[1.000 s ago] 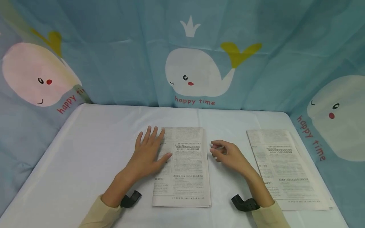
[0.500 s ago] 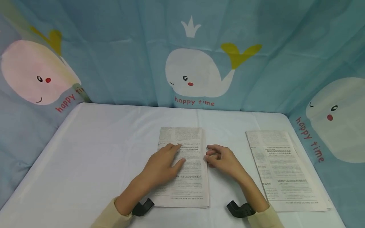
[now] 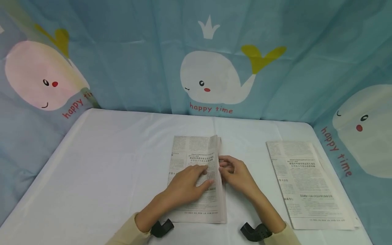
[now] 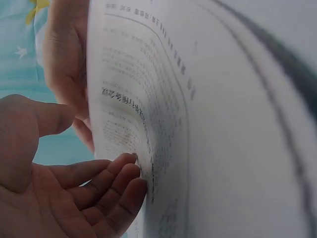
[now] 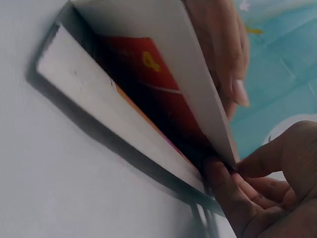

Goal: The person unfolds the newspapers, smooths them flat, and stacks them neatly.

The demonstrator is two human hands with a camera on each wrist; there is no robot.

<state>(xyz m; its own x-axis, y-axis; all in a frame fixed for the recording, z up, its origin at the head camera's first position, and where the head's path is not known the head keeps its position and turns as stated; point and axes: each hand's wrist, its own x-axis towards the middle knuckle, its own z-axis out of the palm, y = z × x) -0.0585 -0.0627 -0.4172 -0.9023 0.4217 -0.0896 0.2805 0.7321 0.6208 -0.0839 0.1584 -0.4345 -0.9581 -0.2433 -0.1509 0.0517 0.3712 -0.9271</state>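
Observation:
A folded newspaper (image 3: 190,146) lies in the middle of the table in the head view. My right hand (image 3: 239,175) pinches its right edge between thumb and fingers, and the upper layer there is raised. Under that layer, the right wrist view shows a gap with a red printed panel (image 5: 171,94) inside. My left hand (image 3: 183,185) is over the paper's middle, fingers loosely bent. In the left wrist view its fingertips (image 4: 131,191) meet the printed page (image 4: 119,54), which curves up. The left palm holds nothing.
A second folded newspaper (image 3: 309,190) lies flat at the right, near the right forearm. The table has a white cloth (image 3: 107,163). Behind and beside it hangs a blue curtain (image 3: 137,68) with printed whales. Each wrist wears a black device (image 3: 162,228).
My left hand has moved right and nearer, from the newspaper's left edge to its middle. The right hand has moved left onto the right edge, where the top layer now lifts.

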